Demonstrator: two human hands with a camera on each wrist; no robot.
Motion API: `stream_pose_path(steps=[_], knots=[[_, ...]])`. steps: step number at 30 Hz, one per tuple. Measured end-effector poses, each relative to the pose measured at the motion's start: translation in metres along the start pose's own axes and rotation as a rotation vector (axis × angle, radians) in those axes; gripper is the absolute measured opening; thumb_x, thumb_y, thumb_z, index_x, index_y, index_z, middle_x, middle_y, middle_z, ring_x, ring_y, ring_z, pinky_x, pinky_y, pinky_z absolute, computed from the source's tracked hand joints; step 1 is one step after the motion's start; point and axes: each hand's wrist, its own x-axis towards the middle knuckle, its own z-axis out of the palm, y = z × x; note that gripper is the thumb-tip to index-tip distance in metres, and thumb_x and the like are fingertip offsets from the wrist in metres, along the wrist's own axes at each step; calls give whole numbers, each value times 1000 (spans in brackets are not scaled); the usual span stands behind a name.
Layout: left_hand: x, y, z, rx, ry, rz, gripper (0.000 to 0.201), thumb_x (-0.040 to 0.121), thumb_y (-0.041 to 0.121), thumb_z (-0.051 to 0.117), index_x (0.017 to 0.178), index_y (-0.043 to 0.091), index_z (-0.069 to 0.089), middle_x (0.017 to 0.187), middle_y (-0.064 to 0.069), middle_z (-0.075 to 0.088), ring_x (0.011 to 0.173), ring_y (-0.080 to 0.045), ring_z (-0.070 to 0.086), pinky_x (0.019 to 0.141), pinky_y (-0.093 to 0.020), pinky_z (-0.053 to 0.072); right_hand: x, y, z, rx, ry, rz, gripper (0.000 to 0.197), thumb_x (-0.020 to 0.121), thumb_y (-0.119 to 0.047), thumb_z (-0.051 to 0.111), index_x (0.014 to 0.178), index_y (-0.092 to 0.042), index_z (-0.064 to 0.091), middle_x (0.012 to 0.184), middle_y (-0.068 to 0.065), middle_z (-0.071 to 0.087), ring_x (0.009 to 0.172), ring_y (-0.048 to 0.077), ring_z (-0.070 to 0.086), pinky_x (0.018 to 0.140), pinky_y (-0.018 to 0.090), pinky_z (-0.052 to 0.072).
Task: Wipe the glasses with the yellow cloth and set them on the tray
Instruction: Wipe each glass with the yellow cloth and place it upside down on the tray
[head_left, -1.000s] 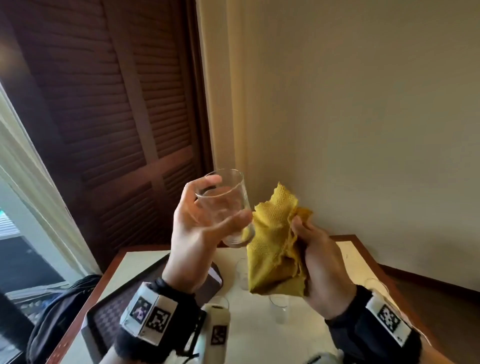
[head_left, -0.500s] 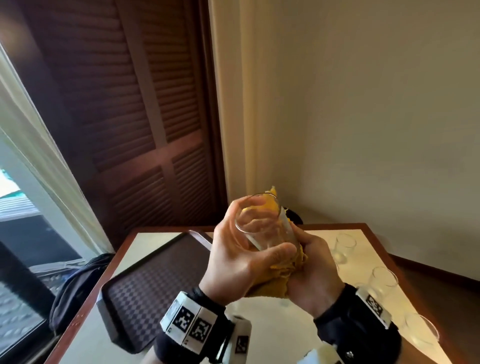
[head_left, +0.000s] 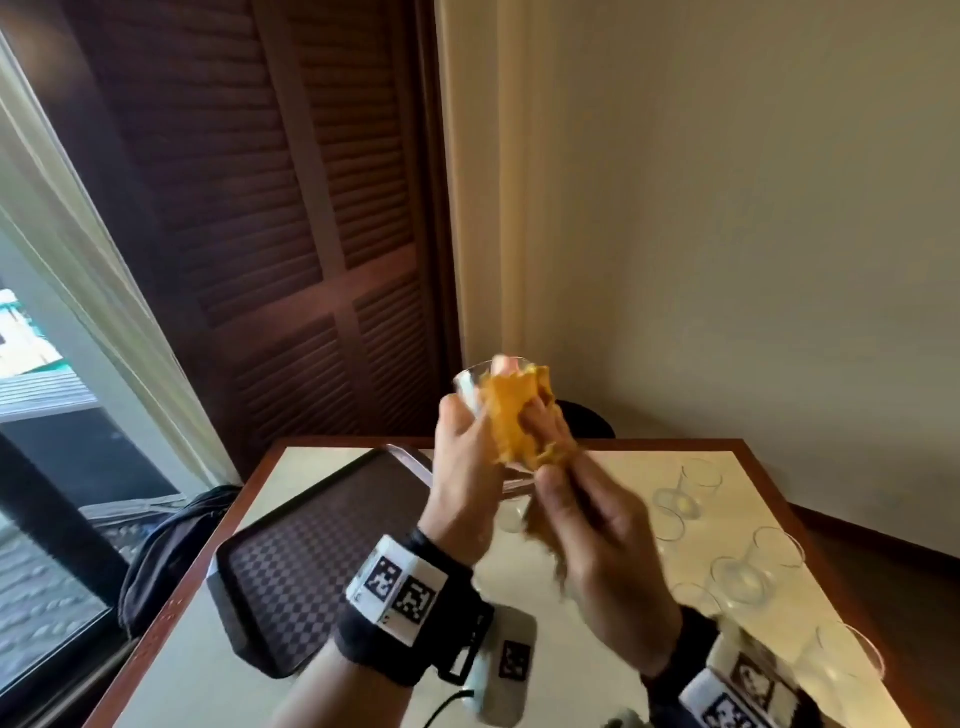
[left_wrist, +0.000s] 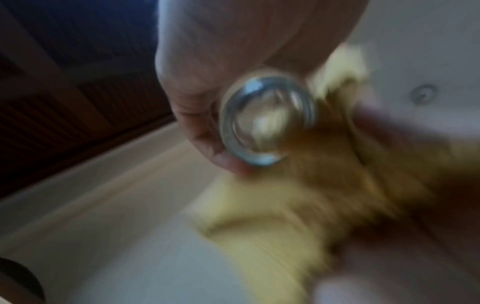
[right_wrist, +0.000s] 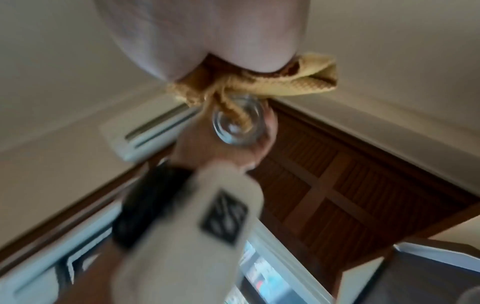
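Observation:
My left hand grips a clear drinking glass in the air above the table, its thick base plain in the left wrist view. The yellow cloth is stuffed into the glass, and my right hand holds it there with the fingers pushed in. In the right wrist view the cloth bunches under the palm, with a twisted end down inside the glass. The dark checkered tray lies on the table at the left with nothing on it. Both wrist views are blurred.
Several more clear glasses stand on the right side of the cream table, which has a brown wooden edge. A dark bag sits on the floor left of the table. A louvred wooden door and a plain wall stand behind.
The cloth, held beside the glass a second ago, is now pushed inside it by my right hand. Both hands have come together; the view has tilted down toward the table.

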Motion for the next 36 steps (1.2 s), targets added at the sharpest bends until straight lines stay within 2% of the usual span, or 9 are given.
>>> stream_pose_path(steps=[2, 6, 9, 11, 16, 21, 27, 32, 36], knots=[[-10, -6, 12, -82, -43, -171, 69, 113, 59, 37, 108, 3, 78, 101, -26, 78, 91, -29, 77, 88, -44, 62, 4, 13, -1, -133, -112, -113, 50, 108, -49, 43, 156, -37, 45, 170, -3, 34, 159, 27, 29, 124, 52, 36], [-24, -11, 22, 13, -71, -255, 58, 109, 52, 39, 123, 11, 77, 124, -36, 71, 104, -48, 74, 97, -68, 57, 30, 8, -19, 30, -104, -28, 62, 109, -52, 33, 165, -44, 9, 175, -20, -5, 164, 18, 4, 127, 63, 24], [-13, -1, 18, -41, -23, -246, 57, 113, 54, 43, 114, 13, 83, 113, -22, 81, 106, -35, 78, 102, -53, 61, 7, 7, -12, -64, -189, -84, 64, 110, -35, 26, 166, -31, -5, 173, -19, -20, 162, 10, -11, 133, 44, 9], [-9, 0, 19, -47, -1, -232, 58, 114, 50, 42, 111, 7, 81, 107, -15, 82, 103, -31, 78, 99, -44, 59, -4, 10, -9, -83, -239, -112, 65, 110, -33, 27, 165, -32, -8, 174, -16, -18, 162, 10, -11, 133, 40, 8], [-26, -13, 28, 25, -39, -203, 58, 107, 47, 40, 119, 4, 78, 112, -37, 72, 92, -40, 68, 82, -51, 57, 28, 1, -31, 258, -70, 149, 73, 103, -45, 38, 165, -42, 0, 164, 5, 43, 136, 23, 62, 106, 50, 56], [-17, 5, 27, 47, -46, -105, 73, 95, 65, 64, 134, 4, 66, 121, -37, 70, 104, -44, 74, 103, -64, 57, -3, 1, -16, 110, -178, 105, 64, 113, -38, 32, 166, -37, -4, 160, -27, 41, 146, -3, 44, 121, 36, 43], [-37, -10, 38, 208, -11, -79, 69, 94, 71, 68, 125, 11, 55, 107, -21, 74, 100, -35, 77, 86, -54, 67, 28, 4, -30, 185, -93, 81, 63, 111, -40, 37, 166, -34, 8, 160, -6, 46, 137, 8, 59, 108, 45, 56], [-32, -2, 24, 4, 52, -219, 62, 113, 52, 37, 135, 7, 74, 131, -16, 78, 127, -33, 74, 113, -50, 54, -10, 21, -15, -150, -271, -158, 66, 113, -34, 27, 166, -17, -7, 176, -9, -13, 163, 13, -7, 132, 35, 11], [-47, -10, 16, 104, 0, -250, 56, 117, 47, 36, 135, 5, 69, 102, -12, 82, 88, -28, 80, 73, -41, 64, 17, 32, -28, -190, -196, -151, 64, 109, -34, 27, 167, -13, 8, 177, -6, -6, 163, 10, -8, 133, 41, 5]])
